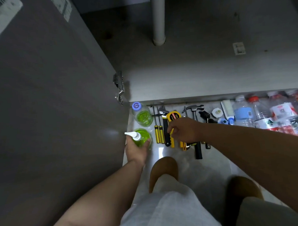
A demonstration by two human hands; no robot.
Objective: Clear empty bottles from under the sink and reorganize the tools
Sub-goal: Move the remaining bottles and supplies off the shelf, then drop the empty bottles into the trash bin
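Observation:
My left hand [137, 152] grips a pump bottle of green liquid [141, 138] standing on the floor by the cabinet door. Behind it stands a second green-liquid bottle with a blue cap [142, 115]. Tools lie in a row on the floor: two yellow-handled screwdrivers [158, 134], an adjustable wrench [165, 127], a yellow tape measure [174, 115] and a hammer [197, 145]. My right hand [184, 130] hovers over the row, its fingertips pinching a thin yellow-handled tool [172, 142]. Several empty plastic bottles [265, 113] are piled at the right.
The grey cabinet door [49, 100] stands open on the left, its hinge [119, 86] at the cabinet edge. A white drain pipe [158, 17] drops to the bare cabinet floor [194, 67]. My feet in brown slippers [163, 170] are close to the tools.

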